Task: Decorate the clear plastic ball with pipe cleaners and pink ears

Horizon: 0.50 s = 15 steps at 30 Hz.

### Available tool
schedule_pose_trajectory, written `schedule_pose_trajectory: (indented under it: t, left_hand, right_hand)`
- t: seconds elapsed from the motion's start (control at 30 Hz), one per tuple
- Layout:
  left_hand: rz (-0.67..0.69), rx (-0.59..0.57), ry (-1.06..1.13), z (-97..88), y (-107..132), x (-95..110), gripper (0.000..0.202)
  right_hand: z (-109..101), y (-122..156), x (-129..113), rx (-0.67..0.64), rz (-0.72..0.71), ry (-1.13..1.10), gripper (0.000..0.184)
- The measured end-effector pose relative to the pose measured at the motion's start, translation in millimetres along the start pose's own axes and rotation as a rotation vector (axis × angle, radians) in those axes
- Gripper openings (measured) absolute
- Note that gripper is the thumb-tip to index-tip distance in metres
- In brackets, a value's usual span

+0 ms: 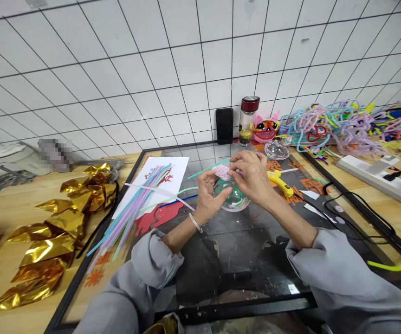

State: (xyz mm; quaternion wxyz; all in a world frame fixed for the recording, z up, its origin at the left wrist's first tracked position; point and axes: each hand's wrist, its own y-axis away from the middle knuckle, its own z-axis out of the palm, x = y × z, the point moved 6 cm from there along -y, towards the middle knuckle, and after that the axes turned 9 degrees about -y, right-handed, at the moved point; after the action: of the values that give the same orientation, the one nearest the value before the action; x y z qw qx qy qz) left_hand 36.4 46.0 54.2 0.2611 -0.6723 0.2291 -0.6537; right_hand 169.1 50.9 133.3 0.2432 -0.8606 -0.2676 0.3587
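Note:
A fuzzy pale pink pipe-cleaner coil [223, 172] is pinched between my two hands. My left hand [208, 197] has its fingers bent against the coil's left side, its thumb reaching across a clear dome [234, 197] with green inside. From the right, my right hand [251, 174] presses its thumb and fingertips together at the coil's edge. The dome sits just below the coil, on the dark glass tabletop; whether the two touch is hidden. A green pipe cleaner [207, 168] extends behind my left hand.
Left lie pastel pipe cleaners [134, 204] on white paper [172, 162], a red cutout [162, 215] and gold foil [50, 241]. Right are a yellow glue gun [280, 183], black cable [357, 236] and power strip [381, 181]. Behind stand a phone [224, 126] and glass bottle [248, 121].

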Motion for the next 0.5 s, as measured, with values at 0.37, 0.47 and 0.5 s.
schedule_pose_trajectory:
  t: [0.37,0.47,0.5]
  left_hand:
    - [0.034,-0.082,-0.23,-5.4,1.1,1.1,0.037]
    - [0.036,-0.099,-0.225,-4.3,0.9,4.1,0.04]
    - [0.033,-0.104,-0.225,-4.0,1.0,4.8,0.041]
  right_hand:
    - [-0.7,0.3,-1.0,-0.002,0.004,0.033,0.016]
    - [-1.2,0.6,-0.9,0.0,0.004,0.034,0.017]
    - [-1.3,0.7,-0.9,0.0,0.002,0.035,0.017]
